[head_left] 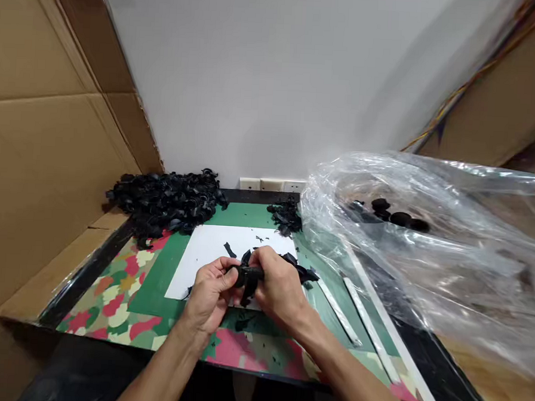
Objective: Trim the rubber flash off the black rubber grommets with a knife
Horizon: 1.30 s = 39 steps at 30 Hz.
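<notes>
Over a white sheet (190, 268), my two hands meet at a dark round rubber-like part (241, 276) with thin black strips hanging from it. My left hand (212, 290) pinches its left side between thumb and fingers. My right hand (279, 283) is closed on its right side; the fingertips are partly hidden, and I cannot make out any tool in them. Curled black scraps (300, 269) lie just beyond the right hand. A single black strip (229, 250) rests on the sheet above the left hand.
A large heap of black scraps (173, 198) is at the back left, a smaller pile (286, 215) at the back centre. On the right, a clear plastic bag (425, 262) contains several round black pieces (400, 219). White strips (371, 328) lie nearby. Cardboard (49, 171) walls the left.
</notes>
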{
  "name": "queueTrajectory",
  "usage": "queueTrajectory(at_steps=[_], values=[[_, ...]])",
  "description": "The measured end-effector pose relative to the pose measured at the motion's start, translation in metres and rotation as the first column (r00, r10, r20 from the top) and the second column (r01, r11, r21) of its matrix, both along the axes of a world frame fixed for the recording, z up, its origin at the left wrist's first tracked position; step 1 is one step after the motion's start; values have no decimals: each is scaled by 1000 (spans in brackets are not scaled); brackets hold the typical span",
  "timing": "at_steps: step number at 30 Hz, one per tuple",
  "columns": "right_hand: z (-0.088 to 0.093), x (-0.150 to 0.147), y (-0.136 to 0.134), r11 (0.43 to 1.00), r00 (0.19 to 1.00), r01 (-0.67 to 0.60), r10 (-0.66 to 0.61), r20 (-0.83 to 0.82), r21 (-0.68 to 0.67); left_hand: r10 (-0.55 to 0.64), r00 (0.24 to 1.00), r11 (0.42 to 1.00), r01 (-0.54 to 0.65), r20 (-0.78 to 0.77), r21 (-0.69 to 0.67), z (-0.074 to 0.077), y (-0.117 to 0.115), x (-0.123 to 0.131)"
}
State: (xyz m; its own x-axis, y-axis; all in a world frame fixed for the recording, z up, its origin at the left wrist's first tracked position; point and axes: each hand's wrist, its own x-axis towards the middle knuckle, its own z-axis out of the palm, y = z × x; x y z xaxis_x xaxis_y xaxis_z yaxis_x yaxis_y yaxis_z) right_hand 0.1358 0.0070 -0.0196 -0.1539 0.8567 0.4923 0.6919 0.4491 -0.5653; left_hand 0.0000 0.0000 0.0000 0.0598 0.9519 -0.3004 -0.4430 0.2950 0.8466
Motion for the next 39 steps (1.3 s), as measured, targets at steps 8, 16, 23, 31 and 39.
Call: queueTrajectory(at_steps=[8, 16, 23, 31, 39], values=[[-3, 44, 39, 943, 942, 308, -321, -95, -128, -110, 993, 994, 109, 40, 29, -20, -23, 3], [5, 31, 8, 992, 914, 4, -56, -403, -130, -78, 963, 995, 57, 257, 87, -14, -3, -3], [6, 11, -15, 958, 792, -209, 48, -609, -196, -33, 967, 998, 19, 251, 59, -9, -1, -1], [4, 3, -14, 889, 689, -314, -28, -724, -333, -16, 1000, 982, 14, 9, 190, -11, -5, 2], [-5, 9, -6, 841, 479, -315, -260, -839, -441, 169, 872, 959, -39, -459, 280, -25, 5, -16]])
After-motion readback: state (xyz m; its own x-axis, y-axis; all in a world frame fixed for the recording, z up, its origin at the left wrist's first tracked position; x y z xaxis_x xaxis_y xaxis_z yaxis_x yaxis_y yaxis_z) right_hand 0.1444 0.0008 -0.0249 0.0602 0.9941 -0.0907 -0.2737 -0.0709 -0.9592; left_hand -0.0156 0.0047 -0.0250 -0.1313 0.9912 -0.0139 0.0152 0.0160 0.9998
